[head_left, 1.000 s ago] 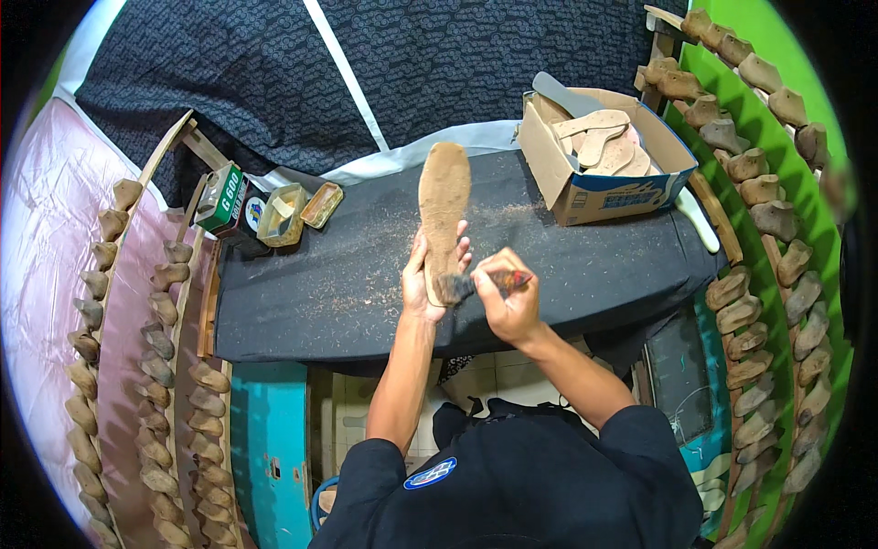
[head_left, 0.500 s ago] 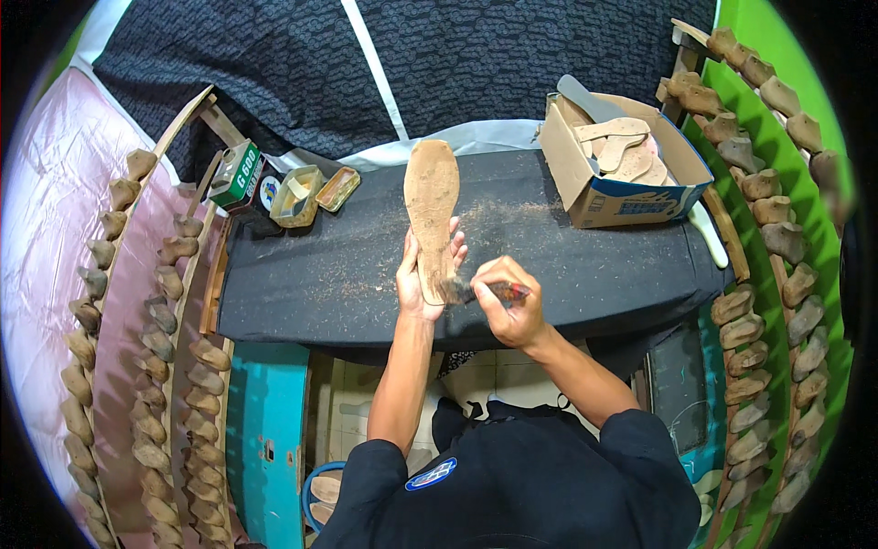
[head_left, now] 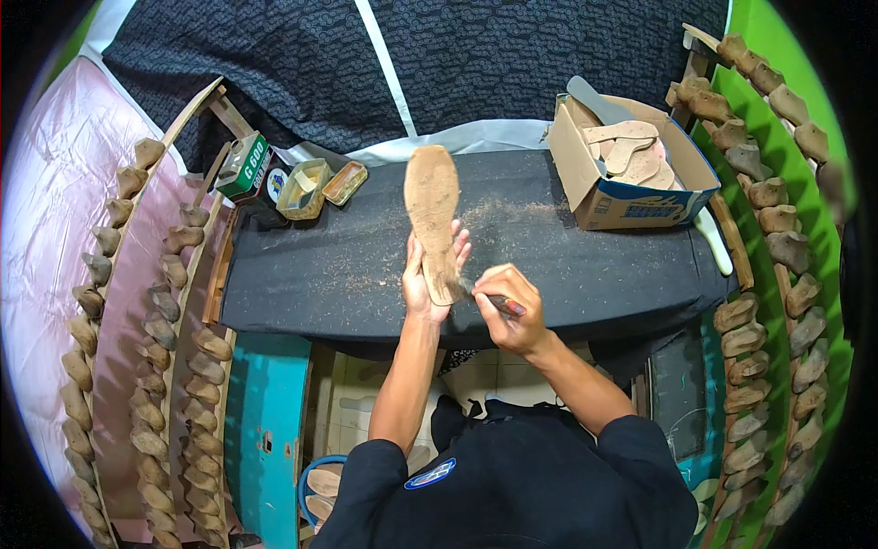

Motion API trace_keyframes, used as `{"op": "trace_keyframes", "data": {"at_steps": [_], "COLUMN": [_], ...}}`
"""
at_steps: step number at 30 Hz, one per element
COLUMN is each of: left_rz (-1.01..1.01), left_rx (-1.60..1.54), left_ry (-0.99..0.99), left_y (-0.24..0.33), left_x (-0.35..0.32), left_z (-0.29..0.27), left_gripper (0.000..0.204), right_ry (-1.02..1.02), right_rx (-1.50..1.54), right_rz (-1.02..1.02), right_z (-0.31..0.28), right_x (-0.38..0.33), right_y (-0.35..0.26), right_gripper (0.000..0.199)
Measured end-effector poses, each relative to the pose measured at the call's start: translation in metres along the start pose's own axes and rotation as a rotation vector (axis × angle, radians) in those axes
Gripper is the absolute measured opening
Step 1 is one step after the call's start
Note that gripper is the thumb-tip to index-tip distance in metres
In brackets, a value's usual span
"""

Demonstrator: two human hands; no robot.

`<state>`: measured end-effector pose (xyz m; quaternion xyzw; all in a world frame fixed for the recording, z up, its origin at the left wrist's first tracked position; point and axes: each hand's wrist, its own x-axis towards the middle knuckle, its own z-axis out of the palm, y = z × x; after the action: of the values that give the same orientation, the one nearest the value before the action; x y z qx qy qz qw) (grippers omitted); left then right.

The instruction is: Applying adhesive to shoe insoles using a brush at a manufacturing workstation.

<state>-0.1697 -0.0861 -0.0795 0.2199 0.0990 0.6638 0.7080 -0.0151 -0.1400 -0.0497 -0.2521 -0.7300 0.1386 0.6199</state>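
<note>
A tan, foot-shaped insole (head_left: 432, 197) stands lengthwise over the table, its wide end pointing away from me. My left hand (head_left: 423, 291) holds it from beneath near the narrow end, thumb along one edge and fingertips showing past the other. In my right hand (head_left: 512, 316) is a small brush (head_left: 506, 305) with a dark, red-marked handle, gripped between thumb and fingers. Its bristle end is blurred and lies by the insole's narrow end; whether it touches cannot be made out.
Pale crumbs lie scattered on the black-covered table (head_left: 366, 265). A cardboard box (head_left: 631, 212) of cut insole shapes stands at the back right. A green tin (head_left: 247, 174), a yellowish tub (head_left: 305, 194) and a shallow dish (head_left: 345, 183) sit back left. Racks of shoe lasts (head_left: 764, 220) flank both sides.
My right hand with the brush has shifted slightly right, taking the bristles from over the insole's narrow end to its edge. The insole stays nearly in place; the view has moved a little.
</note>
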Motion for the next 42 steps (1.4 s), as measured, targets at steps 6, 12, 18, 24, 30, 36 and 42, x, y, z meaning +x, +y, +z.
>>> {"op": "trace_keyframes", "data": {"at_steps": [6,12,18,24,30,36,42], "left_rz": [0.029,0.049,0.094,0.117,0.114,0.161,0.151], "left_rx": [0.024,-0.027,-0.063,0.040,0.013,-0.013,0.035], "left_ry": [0.003,-0.025,-0.002,0.012,-0.022,-0.016,0.006], "left_y": [-0.005,-0.018,-0.020,-0.023,-0.026,-0.011,-0.010], "left_x": [0.006,0.010,0.010,0.005,0.000,-0.004,-0.008], "left_z": [0.001,0.002,-0.007,0.002,0.002,-0.004,-0.003], "left_gripper": [0.043,0.042,0.042,0.042,0.041,0.042,0.043], "right_ry": [0.034,0.166,0.140,-0.007,0.040,-0.133,-0.052], "right_rx": [0.147,0.022,0.101,0.196,0.077,0.160,0.244], "right_rz": [0.170,0.133,0.256,0.071,0.134,-0.038,0.141], "right_z": [-0.013,-0.009,-0.009,-0.011,-0.025,-0.007,0.009], "right_x": [0.001,0.009,-0.018,-0.002,0.008,-0.002,0.015], "right_y": [0.014,0.022,0.008,0.005,0.032,0.000,0.018], "right_gripper": [0.005,0.005,0.004,0.003,0.005,0.006,0.004]}}
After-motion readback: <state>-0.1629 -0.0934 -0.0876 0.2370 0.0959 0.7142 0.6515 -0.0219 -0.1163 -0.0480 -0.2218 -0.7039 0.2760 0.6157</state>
